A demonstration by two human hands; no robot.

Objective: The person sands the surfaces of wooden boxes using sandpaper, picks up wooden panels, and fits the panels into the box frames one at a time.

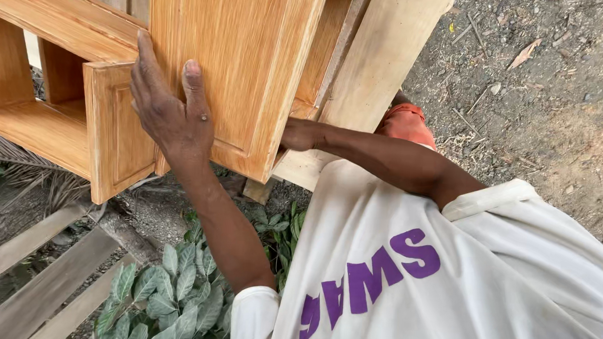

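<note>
Left hand [169, 111] flat, fingers spread, steadying cabinet door [235, 63]. Right hand [298, 133] under its lower edge, grip hidden, probably supporting. Step: holding door against cabinet [42, 73]; alignment needs care.

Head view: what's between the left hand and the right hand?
The wooden cabinet door: the left hand lies flat on its front, the right hand reaches behind its lower edge. Seen in the head view.

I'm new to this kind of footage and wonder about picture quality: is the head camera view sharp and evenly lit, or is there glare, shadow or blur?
Head view: soft, even daylight, no glare on the orange wooden cabinet door; the left hand on it looks sharp; the right hand sits in shade under the door's edge; the green leaves below are dimmer; the white shirt is bright, not washed out.
</note>
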